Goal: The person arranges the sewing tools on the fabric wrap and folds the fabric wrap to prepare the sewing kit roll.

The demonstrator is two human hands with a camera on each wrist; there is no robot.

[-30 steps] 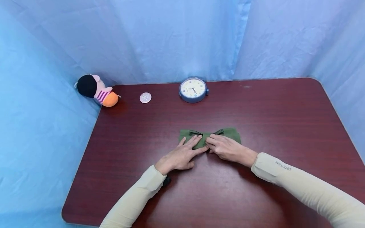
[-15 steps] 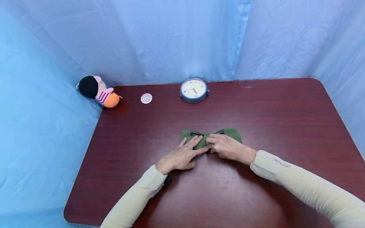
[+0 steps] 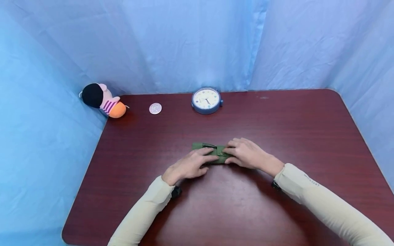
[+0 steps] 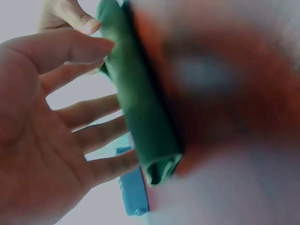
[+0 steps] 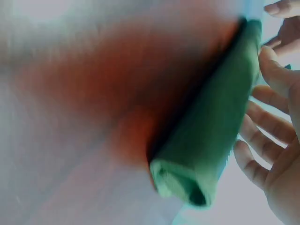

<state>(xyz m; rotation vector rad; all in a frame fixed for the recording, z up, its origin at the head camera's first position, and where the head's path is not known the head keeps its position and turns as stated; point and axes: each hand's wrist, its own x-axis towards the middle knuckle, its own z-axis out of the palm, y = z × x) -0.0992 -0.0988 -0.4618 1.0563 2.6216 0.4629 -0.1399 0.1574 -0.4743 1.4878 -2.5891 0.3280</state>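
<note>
A rolled green case (image 3: 197,146) lies lengthwise before me in the head view, its strap with a small round snap (image 3: 221,153) showing at the middle. My left hand (image 3: 188,165) rests its extended fingers on the left half. In the left wrist view the thumb touches the near side of the green roll (image 4: 140,103), while fairly straight fingers reach behind it. My right hand (image 3: 247,153) covers the right half, fingertips beside the snap and thumb at the near edge. The right wrist view has the roll's hollow end (image 5: 180,185) facing the camera, with loosely extended fingers along its far side.
On the dark red table (image 3: 295,126), a blue round clock (image 3: 206,100) stands at the back. Left of it lies a pale round disc (image 3: 155,108). A plush toy (image 3: 104,101) sits at the back left corner. Blue curtains (image 3: 191,44) enclose the back and sides.
My right fingers have let go of the strap and spread over the right half, uncovering the snap. My left hand has drawn slightly left, its fingers less spread.
</note>
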